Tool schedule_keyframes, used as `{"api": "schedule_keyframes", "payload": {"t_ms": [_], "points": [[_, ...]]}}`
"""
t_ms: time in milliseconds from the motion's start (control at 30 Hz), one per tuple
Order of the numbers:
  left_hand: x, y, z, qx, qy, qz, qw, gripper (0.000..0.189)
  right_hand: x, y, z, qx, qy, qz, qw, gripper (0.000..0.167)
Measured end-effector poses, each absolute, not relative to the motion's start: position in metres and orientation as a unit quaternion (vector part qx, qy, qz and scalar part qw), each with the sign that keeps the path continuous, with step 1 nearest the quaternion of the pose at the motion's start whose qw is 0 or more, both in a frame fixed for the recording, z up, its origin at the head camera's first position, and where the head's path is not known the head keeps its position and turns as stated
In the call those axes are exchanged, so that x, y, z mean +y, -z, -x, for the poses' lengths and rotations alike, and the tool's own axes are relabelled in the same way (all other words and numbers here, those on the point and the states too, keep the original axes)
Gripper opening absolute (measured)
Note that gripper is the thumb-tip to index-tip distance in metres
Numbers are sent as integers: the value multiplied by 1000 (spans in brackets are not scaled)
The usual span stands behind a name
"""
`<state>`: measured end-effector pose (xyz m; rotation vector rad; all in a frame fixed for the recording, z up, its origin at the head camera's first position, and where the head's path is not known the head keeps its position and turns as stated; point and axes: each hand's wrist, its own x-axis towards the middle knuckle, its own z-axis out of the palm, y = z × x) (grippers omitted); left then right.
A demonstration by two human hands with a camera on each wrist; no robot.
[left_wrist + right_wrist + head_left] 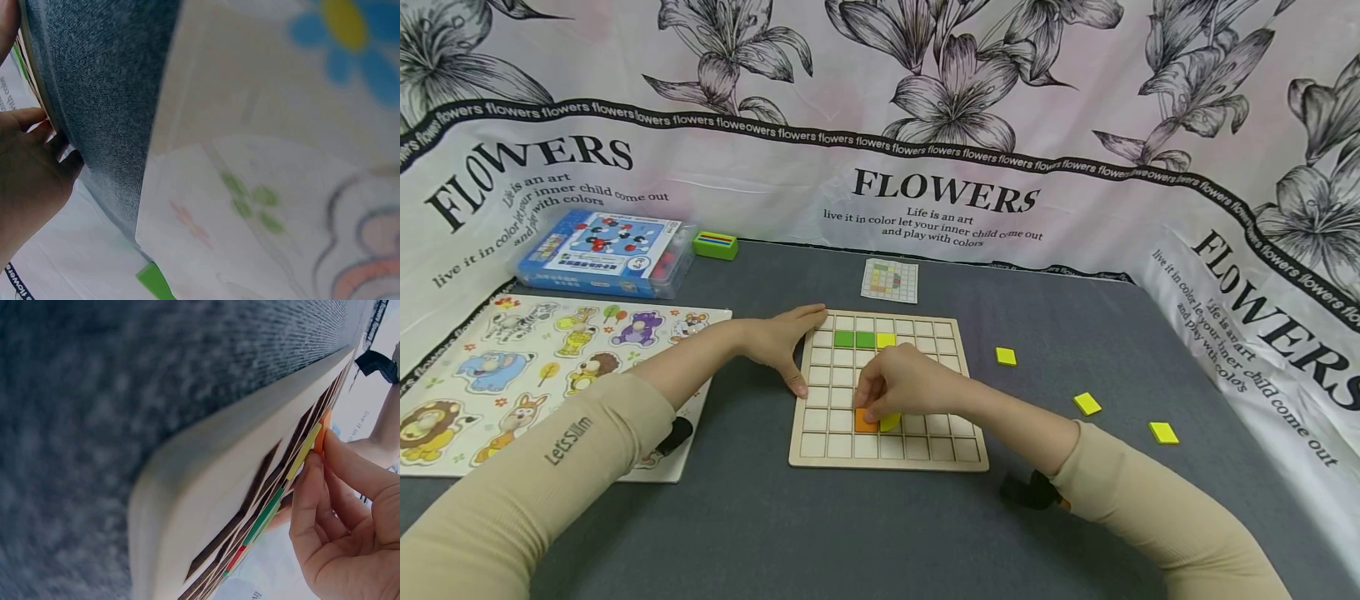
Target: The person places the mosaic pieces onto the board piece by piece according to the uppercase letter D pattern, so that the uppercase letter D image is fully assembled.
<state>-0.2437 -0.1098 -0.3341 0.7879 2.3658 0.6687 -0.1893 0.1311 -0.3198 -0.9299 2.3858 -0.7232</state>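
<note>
The head view is bright, wrist foregrounds blurred.

I'm at a play spot, but can't tell if it's home: my grey worktop (737, 533) has an animal board (552, 404), a squares board (815, 420) and flowery cloth (760, 187) behind.

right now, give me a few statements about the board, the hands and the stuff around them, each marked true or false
1. The left hand touches the left side of the board. True.
2. The right hand holds nothing. False: it pinches an orange tile.
3. Three loose yellow tiles lie on the table, to the right of the board. True.
4. The blue box is to the right of the small card. False: it is to the left.
5. Two green tiles sit side by side on the board. True.
6. Every square of the board is filled. False: many are empty.
</note>
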Motion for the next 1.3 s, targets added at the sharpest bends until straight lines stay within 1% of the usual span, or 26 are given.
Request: {"api": "schedule_keyframes", "payload": {"t_ms": [167, 233, 467, 633, 833, 933, 1133, 1300], "points": [[-110, 334, 244, 878, -255, -296, 276, 133, 131, 319, 188, 875, 254, 343, 231, 7], [-110, 335, 244, 879, -251, -296, 276, 131, 131, 318, 188, 876, 251, 343, 230, 7], [-108, 337, 247, 886, -234, -291, 273, 126, 140, 306, 194, 882, 240, 350, 203, 7], [-108, 337, 248, 886, -236, -292, 272, 125, 158, 301, 202, 888, 255, 328, 197, 9], [-109, 338, 249, 883, -239, -298, 272, 125, 192, 295, 209, 896, 267, 300, 191, 13], [-109, 338, 248, 883, -238, -299, 272, 125, 212, 295, 213, 898, 268, 286, 201, 16], [-109, 337, 246, 883, -238, -296, 275, 124, 249, 299, 219, 891, 275, 268, 242, 21], [-109, 337, 247, 883, -237, -296, 276, 125, 276, 304, 221, 878, 285, 272, 273, 27]]}}
